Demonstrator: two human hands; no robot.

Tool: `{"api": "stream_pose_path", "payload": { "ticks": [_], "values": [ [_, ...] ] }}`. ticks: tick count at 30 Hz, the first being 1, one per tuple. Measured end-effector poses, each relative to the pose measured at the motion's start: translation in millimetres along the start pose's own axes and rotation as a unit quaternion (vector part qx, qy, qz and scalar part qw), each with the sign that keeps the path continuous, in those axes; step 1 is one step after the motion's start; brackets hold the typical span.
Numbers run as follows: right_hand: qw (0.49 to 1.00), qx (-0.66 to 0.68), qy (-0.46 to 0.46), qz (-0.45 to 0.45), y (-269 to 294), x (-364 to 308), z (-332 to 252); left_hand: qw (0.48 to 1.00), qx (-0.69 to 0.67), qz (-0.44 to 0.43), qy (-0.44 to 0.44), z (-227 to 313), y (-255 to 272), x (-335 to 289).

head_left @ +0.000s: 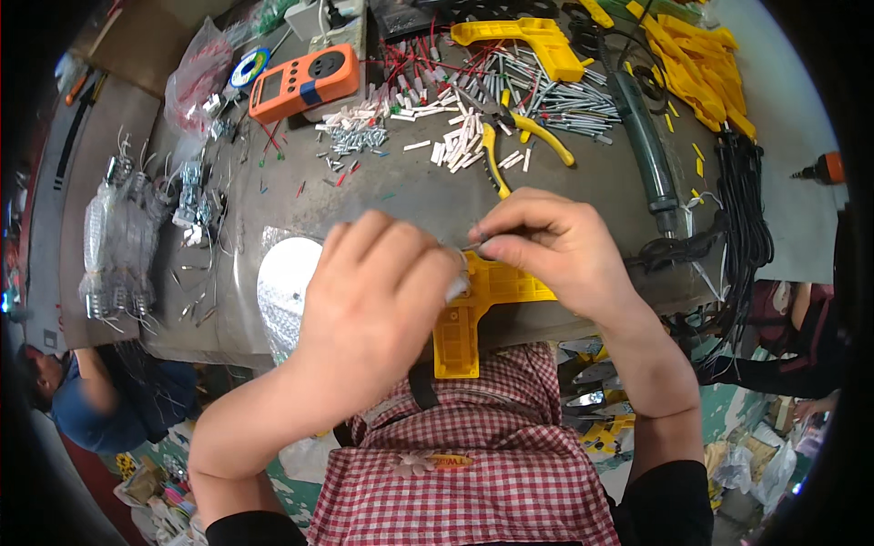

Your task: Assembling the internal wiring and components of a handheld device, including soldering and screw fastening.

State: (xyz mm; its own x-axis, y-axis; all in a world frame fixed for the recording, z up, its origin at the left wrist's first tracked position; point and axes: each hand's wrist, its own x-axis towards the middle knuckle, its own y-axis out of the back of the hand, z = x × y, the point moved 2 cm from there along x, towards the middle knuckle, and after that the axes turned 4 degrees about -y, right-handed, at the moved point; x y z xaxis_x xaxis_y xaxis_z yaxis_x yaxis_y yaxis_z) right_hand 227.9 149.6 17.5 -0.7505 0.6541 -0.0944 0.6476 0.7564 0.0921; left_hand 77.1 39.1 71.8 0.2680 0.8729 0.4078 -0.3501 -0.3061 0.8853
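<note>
A yellow plastic pistol-shaped housing half point(457, 341) lies hollow side up at the table's near edge, its grip part pointing toward me. Over its left end, my left hand point(378, 287) is closed with the knuckles up; a whitish bit shows by its fingertips, but what it holds is hidden. My right hand point(569, 255) pinches a small dark thing between thumb and forefinger just above the housing, too small to name. Beside my left hand, a white round piece point(284, 278) is partly covered by that hand, with bubble wrap around it.
Yellow-handled pliers point(537, 136) lie ahead near white sleeves point(460, 146), screws point(360, 138) and metal rods point(574, 100). An orange meter point(305, 82) stands back left. At right are a dark green soldering-iron-like tool point(645, 141) and black cables point(746, 209). Other people sit at both sides.
</note>
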Motion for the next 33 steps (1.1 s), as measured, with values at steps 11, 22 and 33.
{"api": "stream_pose_path", "payload": {
  "ticks": [11,22,33],
  "values": [
    [0.995,-0.005,-0.009,-0.101,2,13,9,0.998,-0.016,0.063,-0.021,-22,-7,16],
    [0.992,0.058,-0.041,-0.101,-7,16,3,0.996,0.039,0.013,-0.082,-22,0,27],
    [0.993,-0.077,0.067,-0.053,-1,13,-2,0.995,-0.093,-0.038,-0.012,-37,-2,27]
  ]
}}
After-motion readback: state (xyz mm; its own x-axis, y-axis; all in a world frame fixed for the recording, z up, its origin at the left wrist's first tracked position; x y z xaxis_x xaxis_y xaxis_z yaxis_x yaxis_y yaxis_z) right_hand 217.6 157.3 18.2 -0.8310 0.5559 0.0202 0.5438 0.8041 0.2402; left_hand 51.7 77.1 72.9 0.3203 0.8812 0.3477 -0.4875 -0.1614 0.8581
